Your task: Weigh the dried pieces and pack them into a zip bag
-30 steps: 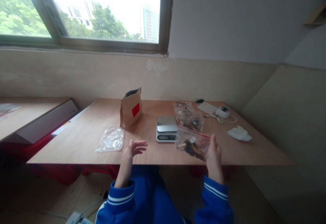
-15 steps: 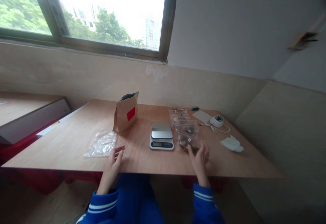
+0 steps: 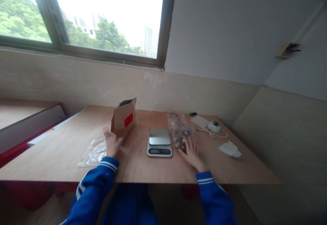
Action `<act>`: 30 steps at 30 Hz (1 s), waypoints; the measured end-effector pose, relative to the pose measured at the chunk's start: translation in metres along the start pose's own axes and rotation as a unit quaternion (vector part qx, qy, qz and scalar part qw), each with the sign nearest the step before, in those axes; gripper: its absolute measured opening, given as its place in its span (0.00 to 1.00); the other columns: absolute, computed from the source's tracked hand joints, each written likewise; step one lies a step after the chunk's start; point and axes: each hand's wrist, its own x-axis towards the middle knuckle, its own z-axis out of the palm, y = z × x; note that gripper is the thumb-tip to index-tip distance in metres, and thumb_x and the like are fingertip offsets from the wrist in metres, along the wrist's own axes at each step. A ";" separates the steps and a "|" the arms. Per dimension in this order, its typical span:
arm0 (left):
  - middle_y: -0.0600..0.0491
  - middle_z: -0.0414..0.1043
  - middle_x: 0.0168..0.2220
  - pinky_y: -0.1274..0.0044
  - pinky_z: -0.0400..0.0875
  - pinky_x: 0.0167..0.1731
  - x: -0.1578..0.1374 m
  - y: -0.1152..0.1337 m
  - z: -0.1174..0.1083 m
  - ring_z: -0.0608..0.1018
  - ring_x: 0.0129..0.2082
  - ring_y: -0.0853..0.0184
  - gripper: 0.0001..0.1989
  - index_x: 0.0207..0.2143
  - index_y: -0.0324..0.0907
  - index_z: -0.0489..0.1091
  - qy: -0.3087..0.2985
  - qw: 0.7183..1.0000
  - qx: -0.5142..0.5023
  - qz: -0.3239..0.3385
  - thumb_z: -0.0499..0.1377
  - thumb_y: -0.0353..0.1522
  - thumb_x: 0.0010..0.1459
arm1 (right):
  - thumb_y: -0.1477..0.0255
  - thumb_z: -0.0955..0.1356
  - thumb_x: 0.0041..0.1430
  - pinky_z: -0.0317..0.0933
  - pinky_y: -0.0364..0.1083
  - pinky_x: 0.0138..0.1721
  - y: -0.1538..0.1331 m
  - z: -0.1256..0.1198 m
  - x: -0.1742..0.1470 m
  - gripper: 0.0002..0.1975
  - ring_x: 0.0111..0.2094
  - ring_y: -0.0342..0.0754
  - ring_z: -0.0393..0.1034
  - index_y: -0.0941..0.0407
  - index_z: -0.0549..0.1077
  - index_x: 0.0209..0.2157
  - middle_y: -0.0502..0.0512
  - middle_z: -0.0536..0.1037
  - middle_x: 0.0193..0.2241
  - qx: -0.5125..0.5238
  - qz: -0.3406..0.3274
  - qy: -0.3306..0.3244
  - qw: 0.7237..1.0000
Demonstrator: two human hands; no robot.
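Observation:
My left hand (image 3: 112,143), slightly blurred with its fingers apart, is at the lower left of an upright brown paper bag (image 3: 120,120) with a red label. Whether it touches the bag I cannot tell. Under and beside that hand lies a crumpled clear plastic bag (image 3: 93,152). My right hand (image 3: 191,152) rests with spread fingers on the nearest zip bag (image 3: 180,145), which has brown pieces in it, and covers part of it. Between the hands stands a kitchen scale (image 3: 159,142) with a bare metal plate.
Several more zip bags (image 3: 182,129) lie in a row behind the nearest one. Farther right are a white dome camera (image 3: 214,126) with its cable, a white card (image 3: 200,121), a green-handled tool (image 3: 193,114) and a crumpled white wrapper (image 3: 230,149). A wall with a window borders the table's (image 3: 138,170) back.
My left hand has moved forward from the table's front edge to the paper bag. My right hand has shifted and flattened onto the nearest zip bag. The view has tilted slightly.

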 end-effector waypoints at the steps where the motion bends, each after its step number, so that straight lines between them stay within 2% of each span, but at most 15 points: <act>1: 0.28 0.55 0.58 0.52 0.57 0.58 0.004 -0.007 0.004 0.57 0.62 0.40 0.45 0.58 0.30 0.49 -0.018 1.000 0.009 -0.015 0.62 0.46 0.45 | 0.62 0.60 0.63 0.29 0.67 0.63 -0.006 -0.001 -0.004 0.35 0.68 0.62 0.23 0.55 0.43 0.67 0.62 0.34 0.69 0.007 -0.011 0.011 1.000; 2: 0.31 0.62 0.52 0.53 0.64 0.53 0.005 -0.013 0.007 0.65 0.57 0.41 0.39 0.55 0.32 0.53 -0.040 0.998 0.021 -0.032 0.61 0.44 0.46 | 0.63 0.60 0.63 0.29 0.67 0.63 -0.013 -0.002 -0.009 0.35 0.68 0.62 0.21 0.55 0.43 0.67 0.61 0.34 0.69 0.021 -0.033 0.021 0.999; 4: 0.37 0.69 0.43 0.56 0.71 0.44 0.005 -0.025 0.010 0.74 0.47 0.44 0.28 0.50 0.35 0.58 -0.063 0.996 0.043 -0.052 0.58 0.40 0.49 | 0.64 0.60 0.64 0.31 0.63 0.65 -0.032 -0.005 -0.017 0.33 0.68 0.58 0.22 0.54 0.44 0.67 0.60 0.34 0.69 0.069 -0.109 0.024 0.991; 8: 0.41 0.69 0.41 0.59 0.72 0.44 -0.002 -0.037 0.013 0.75 0.45 0.48 0.20 0.46 0.39 0.61 -0.052 0.997 0.050 0.016 0.55 0.35 0.49 | 0.62 0.60 0.65 0.37 0.57 0.66 -0.089 -0.022 -0.023 0.32 0.69 0.51 0.29 0.48 0.43 0.66 0.55 0.35 0.69 0.158 -0.288 0.026 0.944; 11: 0.41 0.69 0.42 0.59 0.71 0.47 -0.005 -0.040 0.016 0.75 0.46 0.51 0.18 0.46 0.39 0.61 -0.044 0.995 0.039 0.077 0.52 0.30 0.49 | 0.63 0.58 0.67 0.39 0.56 0.66 -0.135 -0.032 -0.016 0.30 0.69 0.50 0.30 0.49 0.44 0.66 0.56 0.39 0.69 0.183 -0.363 0.040 0.913; 14: 0.41 0.68 0.45 0.58 0.70 0.48 -0.007 -0.040 0.020 0.74 0.47 0.53 0.19 0.46 0.40 0.60 -0.028 0.994 0.032 0.101 0.51 0.28 0.49 | 0.65 0.58 0.67 0.39 0.58 0.66 -0.167 -0.027 -0.008 0.29 0.69 0.51 0.33 0.52 0.45 0.66 0.59 0.44 0.68 0.173 -0.409 0.065 0.894; 17: 0.41 0.68 0.44 0.58 0.71 0.46 -0.009 -0.040 0.020 0.75 0.45 0.53 0.19 0.46 0.40 0.59 -0.030 0.994 0.029 0.103 0.52 0.28 0.49 | 0.70 0.58 0.67 0.42 0.58 0.66 -0.176 -0.020 -0.005 0.24 0.67 0.52 0.40 0.57 0.53 0.63 0.62 0.55 0.64 0.162 -0.419 0.109 0.887; 19: 0.41 0.69 0.44 0.59 0.72 0.46 -0.009 -0.038 0.018 0.75 0.45 0.53 0.18 0.45 0.40 0.59 -0.034 0.994 0.026 0.103 0.51 0.28 0.49 | 0.78 0.57 0.64 0.46 0.58 0.65 -0.172 -0.020 -0.008 0.20 0.65 0.52 0.49 0.59 0.63 0.56 0.62 0.66 0.57 0.163 -0.415 0.127 0.886; 21: 0.40 0.69 0.45 0.59 0.71 0.46 -0.009 -0.036 0.017 0.75 0.46 0.53 0.19 0.45 0.40 0.59 -0.034 0.993 0.023 0.107 0.52 0.26 0.47 | 0.85 0.56 0.58 0.54 0.55 0.61 -0.166 -0.025 -0.013 0.20 0.58 0.52 0.60 0.58 0.71 0.46 0.60 0.73 0.46 0.171 -0.425 0.105 0.883; 23: 0.39 0.68 0.47 0.58 0.71 0.47 -0.010 -0.035 0.017 0.74 0.48 0.52 0.20 0.45 0.40 0.58 -0.031 0.993 0.016 0.111 0.53 0.27 0.47 | 0.89 0.56 0.52 0.61 0.50 0.53 -0.160 -0.030 -0.017 0.21 0.48 0.50 0.67 0.57 0.73 0.38 0.57 0.75 0.38 0.184 -0.438 0.060 0.878; 26: 0.37 0.66 0.50 0.57 0.70 0.48 -0.010 -0.035 0.018 0.72 0.51 0.51 0.21 0.47 0.41 0.56 -0.031 0.992 -0.005 0.119 0.55 0.30 0.49 | 0.90 0.57 0.50 0.64 0.45 0.45 -0.159 -0.030 -0.018 0.20 0.40 0.47 0.70 0.57 0.74 0.30 0.54 0.76 0.32 0.192 -0.431 0.007 0.881; 28: 0.38 0.66 0.51 0.56 0.68 0.51 -0.010 -0.034 0.019 0.71 0.53 0.52 0.20 0.48 0.41 0.56 -0.030 0.993 -0.017 0.116 0.54 0.30 0.51 | 0.89 0.57 0.53 0.64 0.44 0.45 -0.162 -0.025 -0.015 0.19 0.40 0.47 0.71 0.57 0.75 0.31 0.55 0.77 0.34 0.157 -0.407 -0.013 0.900; 30: 0.39 0.66 0.52 0.56 0.67 0.52 -0.009 -0.031 0.018 0.69 0.56 0.53 0.19 0.48 0.42 0.57 -0.030 0.993 -0.026 0.114 0.52 0.28 0.52 | 0.86 0.58 0.55 0.64 0.45 0.44 -0.165 -0.017 -0.012 0.17 0.41 0.49 0.72 0.59 0.76 0.35 0.60 0.78 0.38 0.083 -0.369 -0.030 0.925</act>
